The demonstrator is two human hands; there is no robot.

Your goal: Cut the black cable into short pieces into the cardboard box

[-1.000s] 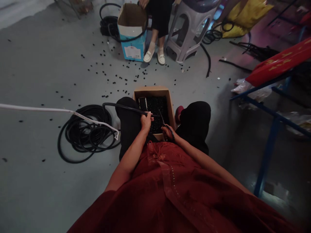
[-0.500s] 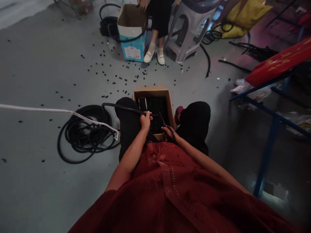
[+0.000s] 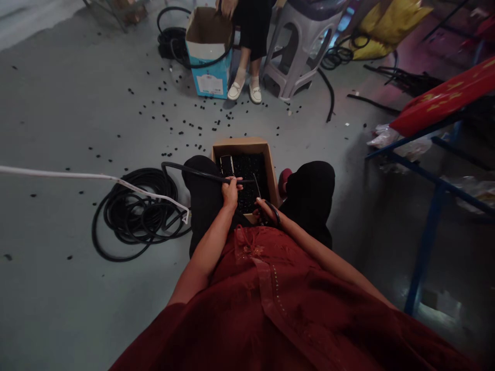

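Note:
My left hand is closed round a black hose, whose free end sticks out to the right over a cardboard box. In my right hand is a pair of scissors, its blades pointing up at the hose's end. Whether the blades touch the hose I cannot tell. Small black cut pieces fill the box between my knees, and a phone-like dark rectangle lies on them. From my left hand the hose runs over my knee to a black coil on the floor.
Across from me a person in white shoes sits by a blue and white carton. A grey plastic stool stands beside them. A blue metal frame is on the right; a white cable crosses from the left. Black bits dot the floor.
My right hand and the scissors have shifted slightly, and the blades now stand a little steeper and higher near the hose's end. The left hand has barely moved.

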